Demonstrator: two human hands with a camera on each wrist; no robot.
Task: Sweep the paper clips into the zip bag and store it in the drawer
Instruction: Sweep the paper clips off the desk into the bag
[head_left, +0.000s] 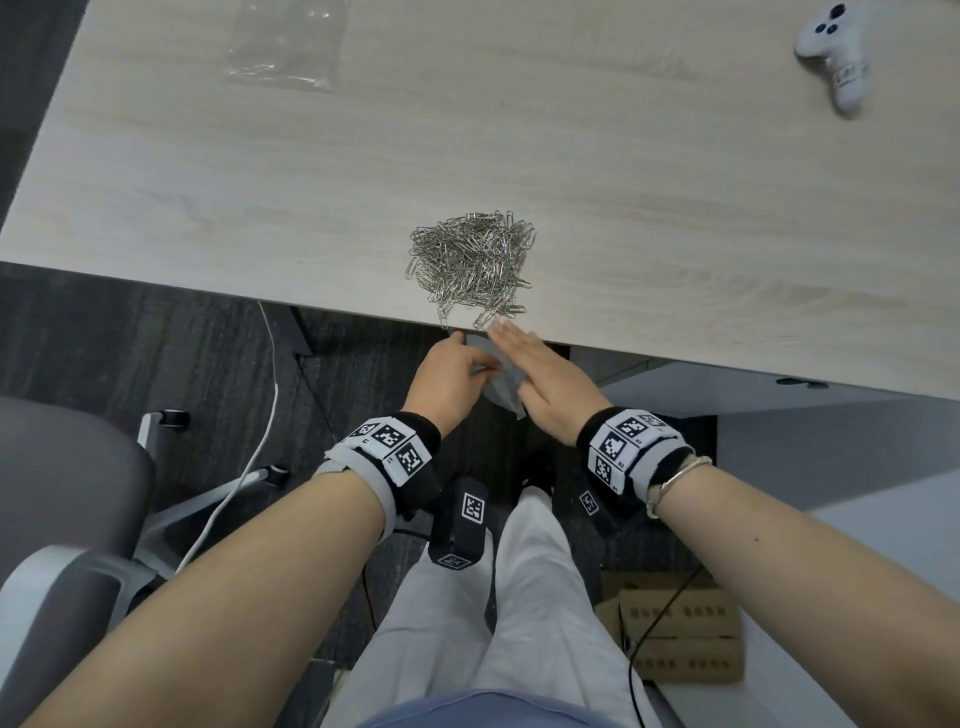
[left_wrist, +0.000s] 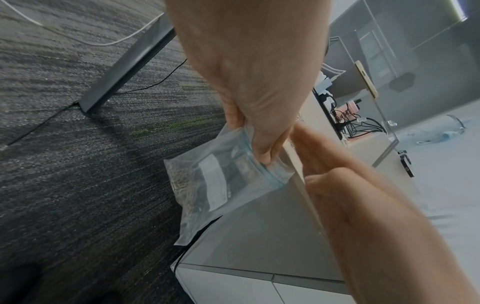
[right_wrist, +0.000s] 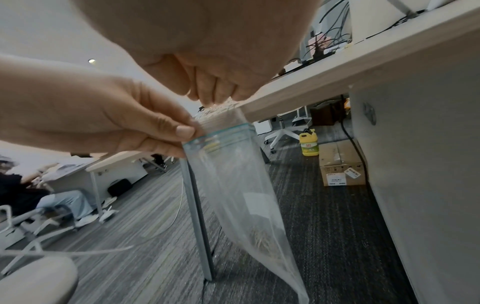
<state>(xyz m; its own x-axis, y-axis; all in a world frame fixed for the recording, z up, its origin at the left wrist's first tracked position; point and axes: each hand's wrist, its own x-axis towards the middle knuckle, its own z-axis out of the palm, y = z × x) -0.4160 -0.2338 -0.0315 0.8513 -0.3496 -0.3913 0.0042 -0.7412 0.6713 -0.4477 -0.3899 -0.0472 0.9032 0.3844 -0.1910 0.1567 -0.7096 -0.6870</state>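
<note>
A pale wood-grain desk (head_left: 623, 171) stands on dark grey striped carpet (left_wrist: 78, 164), carried by a slanted grey metal leg (right_wrist: 197, 216), with a white cable (head_left: 228, 499) trailing over the floor past a grey office chair (head_left: 62, 493) on a white base. Under the desk's right side stands a light grey cabinet (right_wrist: 428, 185), and beyond it a cardboard box (right_wrist: 340, 162) and a yellow jug (right_wrist: 309, 145) sit on the carpet. Farther back, in even, soft light, are more pale desks (right_wrist: 116, 164) and white-based chairs (right_wrist: 288, 127).
</note>
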